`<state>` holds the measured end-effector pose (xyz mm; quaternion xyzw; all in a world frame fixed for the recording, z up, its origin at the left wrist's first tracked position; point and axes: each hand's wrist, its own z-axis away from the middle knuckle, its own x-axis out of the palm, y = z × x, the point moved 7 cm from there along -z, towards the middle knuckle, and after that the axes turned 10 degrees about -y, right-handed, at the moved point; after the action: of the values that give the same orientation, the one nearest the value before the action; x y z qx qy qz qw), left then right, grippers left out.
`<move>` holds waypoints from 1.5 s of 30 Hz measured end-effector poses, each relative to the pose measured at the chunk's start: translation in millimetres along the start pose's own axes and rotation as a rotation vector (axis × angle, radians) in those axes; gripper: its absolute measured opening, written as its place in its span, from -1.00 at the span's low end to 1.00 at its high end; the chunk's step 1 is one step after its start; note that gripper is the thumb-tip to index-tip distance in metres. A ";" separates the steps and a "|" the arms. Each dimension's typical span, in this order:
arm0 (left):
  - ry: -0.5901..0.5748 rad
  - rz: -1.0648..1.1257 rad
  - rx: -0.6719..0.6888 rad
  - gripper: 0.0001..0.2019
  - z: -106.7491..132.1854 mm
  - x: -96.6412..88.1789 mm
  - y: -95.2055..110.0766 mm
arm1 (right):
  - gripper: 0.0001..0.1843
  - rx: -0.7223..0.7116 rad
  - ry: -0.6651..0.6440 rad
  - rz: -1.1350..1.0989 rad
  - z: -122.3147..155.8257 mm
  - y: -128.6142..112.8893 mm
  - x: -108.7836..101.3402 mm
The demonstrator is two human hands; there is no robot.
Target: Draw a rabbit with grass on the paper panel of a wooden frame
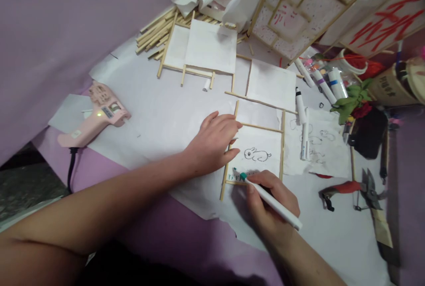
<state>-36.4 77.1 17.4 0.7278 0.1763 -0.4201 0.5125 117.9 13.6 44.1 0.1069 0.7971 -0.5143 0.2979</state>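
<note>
My right hand (270, 204) is closed around a white marker with a teal tip (265, 195). Its tip rests at the lower left corner of a small paper panel in a wooden stick frame (262, 151). A black rabbit outline (256, 154) is drawn on that panel, and small green marks run along its bottom edge. My left hand (214, 142) lies flat with fingers stretched out on the frame's left edge, pressing it onto the white paper sheet (166, 117) that covers the purple cloth.
A pink glue gun (96, 115) with a lit lamp lies at the left. More framed paper panels (209, 47) and loose sticks lie behind. Markers (302, 122), a sketch sheet (318, 144), red-handled pliers (348, 188) and artificial flowers (355, 100) crowd the right side.
</note>
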 end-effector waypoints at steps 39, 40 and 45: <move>-0.019 0.011 -0.006 -0.60 -1.3 0.6 -1.5 | -0.82 -0.063 -0.118 -0.045 1.6 2.8 6.0; -0.018 0.010 -0.003 -0.60 -1.2 0.5 -1.4 | -0.83 -0.061 -0.120 -0.052 1.7 3.0 6.0; -0.015 0.000 -0.003 -0.59 -0.8 0.0 -0.9 | -0.85 -0.061 -0.111 -0.069 2.6 4.1 5.6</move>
<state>-36.7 78.2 16.9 0.7239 0.1731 -0.4251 0.5151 116.4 12.4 36.9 0.0417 0.7977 -0.5050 0.3269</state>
